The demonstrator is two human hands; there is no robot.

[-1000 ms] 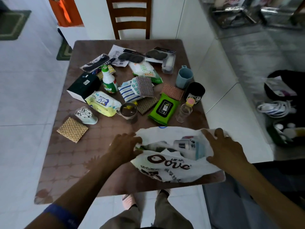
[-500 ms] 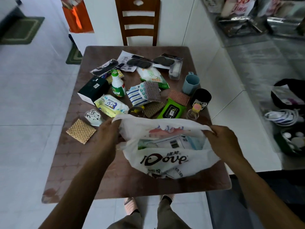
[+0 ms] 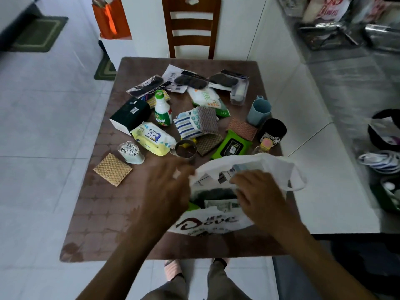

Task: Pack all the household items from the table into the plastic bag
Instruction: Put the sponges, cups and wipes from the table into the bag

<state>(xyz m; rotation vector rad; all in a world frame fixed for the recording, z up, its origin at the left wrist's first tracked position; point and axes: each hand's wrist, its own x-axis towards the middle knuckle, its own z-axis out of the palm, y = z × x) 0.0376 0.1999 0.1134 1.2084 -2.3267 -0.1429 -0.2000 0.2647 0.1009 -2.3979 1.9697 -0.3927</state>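
A white plastic bag (image 3: 218,223) with brown lettering lies open at the table's near right, with packets showing inside it. My right hand (image 3: 259,195) lies across its mouth, fingers and thumb pinched on the bag's film. My left hand (image 3: 171,187) is blurred at the bag's left rim, fingers spread and holding nothing. Beyond the bag lie a metal cup (image 3: 185,149), a green wipes pack (image 3: 232,147), a yellow wipes pack (image 3: 151,137), a spray bottle (image 3: 162,109), a dark box (image 3: 129,115), a swab jar (image 3: 129,152) and a woven coaster (image 3: 112,169).
A blue mug (image 3: 258,110) and a black cup (image 3: 272,131) stand near the brown table's (image 3: 104,230) right edge. Folded cloths (image 3: 199,122) and flat packets fill the far half. A wooden chair (image 3: 191,29) stands behind the table, and a white counter (image 3: 324,191) runs along the right.
The bag has dropped from held up to lying on the table. My left hand let go of its rim and spread open. My right hand moved from the right rim to the bag's mouth.
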